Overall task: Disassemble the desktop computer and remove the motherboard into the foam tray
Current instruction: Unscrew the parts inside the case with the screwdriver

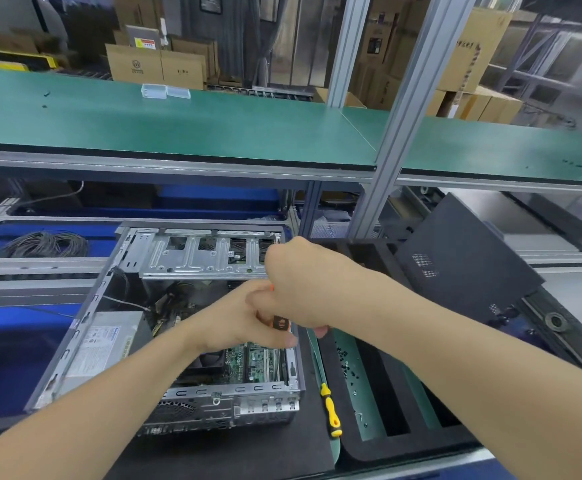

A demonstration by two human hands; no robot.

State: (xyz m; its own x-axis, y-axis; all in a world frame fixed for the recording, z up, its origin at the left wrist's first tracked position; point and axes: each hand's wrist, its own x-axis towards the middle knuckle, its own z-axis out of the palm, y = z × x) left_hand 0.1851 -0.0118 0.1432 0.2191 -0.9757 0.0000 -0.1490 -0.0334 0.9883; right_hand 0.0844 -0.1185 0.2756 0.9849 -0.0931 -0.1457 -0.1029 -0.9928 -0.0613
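Open desktop case (209, 400) lies on its side, green motherboard (258, 363) inside, black foam tray (397, 445) beside it.

No text legible anywhere. Print is there but unreadable:
- round logo w/ tiny line under it on brown cardboard box (136, 66) behind green shelf (213, 126)
- yellow-red-white sticker on grey panel (140, 32) above that box
- black handwritten marks on tall brown carton (473, 46), top right
- white label w/ blue heading on silver power supply box (104, 344) in open grey desktop computer case (220, 403)
- orange emblem on black-and-orange screwdriver handle (280, 322)

All too blurred or small.
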